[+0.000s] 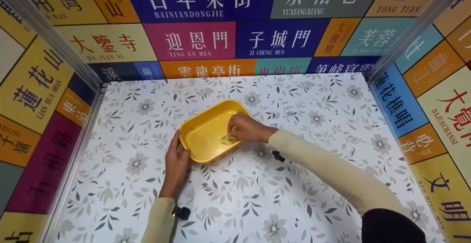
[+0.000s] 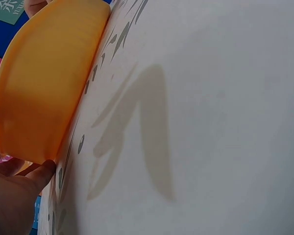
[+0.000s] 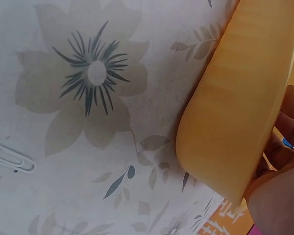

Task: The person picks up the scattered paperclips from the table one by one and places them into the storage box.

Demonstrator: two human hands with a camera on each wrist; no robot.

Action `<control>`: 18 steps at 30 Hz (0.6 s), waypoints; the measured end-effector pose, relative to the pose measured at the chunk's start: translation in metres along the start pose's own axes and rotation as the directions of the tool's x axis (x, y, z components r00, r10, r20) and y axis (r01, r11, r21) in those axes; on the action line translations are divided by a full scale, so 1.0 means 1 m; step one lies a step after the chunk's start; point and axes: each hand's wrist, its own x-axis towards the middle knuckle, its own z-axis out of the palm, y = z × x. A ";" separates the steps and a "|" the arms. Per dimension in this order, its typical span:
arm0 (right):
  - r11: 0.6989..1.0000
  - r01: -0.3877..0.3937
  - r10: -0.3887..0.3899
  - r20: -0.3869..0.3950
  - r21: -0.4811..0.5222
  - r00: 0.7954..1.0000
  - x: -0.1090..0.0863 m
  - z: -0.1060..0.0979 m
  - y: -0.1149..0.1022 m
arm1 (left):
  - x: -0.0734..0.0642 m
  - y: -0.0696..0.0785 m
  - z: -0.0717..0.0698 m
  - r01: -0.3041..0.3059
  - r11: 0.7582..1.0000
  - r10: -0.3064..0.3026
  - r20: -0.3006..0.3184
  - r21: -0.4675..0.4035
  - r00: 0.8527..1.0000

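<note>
A yellow plastic tray [image 1: 200,129] stands on the flower-patterned table. Several green and yellow paper clips [image 1: 226,138] lie inside it, close to its right front side. My left hand [image 1: 176,158] grips the tray's left end, thumb toward the front; in the left wrist view its fingertips [image 2: 45,171] touch the tray's lower edge. Over the right end of the tray, my right hand [image 1: 247,127] reaches in with curled fingers. Its fingertips are hidden behind the wall in the right wrist view, so I cannot tell whether they pinch a clip.
Right of the tray, a red clip [image 1: 275,115], blue clips [image 1: 291,113] and pale clips [image 1: 274,124] lie loose on the table. A white paper clip [image 3: 12,157] shows large in the right wrist view. Panels with colourful street signs [image 1: 189,40] wall the table at back and sides.
</note>
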 end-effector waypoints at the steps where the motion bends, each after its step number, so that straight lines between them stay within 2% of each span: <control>1: 1.000 -0.002 0.002 0.000 0.004 1.000 -0.001 -0.001 0.000 | 0.000 0.000 0.000 0.000 1.000 0.000 0.001 0.002 1.000; 8: 0.999 -0.009 0.010 -0.015 0.036 1.000 -0.009 -0.012 0.002 | 0.000 0.000 0.000 0.000 1.000 0.000 -0.002 0.011 1.000; 14: 1.000 -0.004 0.006 -0.075 0.027 0.997 -0.015 -0.019 0.002 | 0.002 0.002 0.000 0.002 0.999 -0.001 -0.026 0.046 1.000; 18: 0.999 -0.007 0.012 -0.109 0.053 0.994 -0.019 -0.023 0.003 | 0.002 0.002 0.001 0.013 0.999 -0.012 -0.021 0.045 1.000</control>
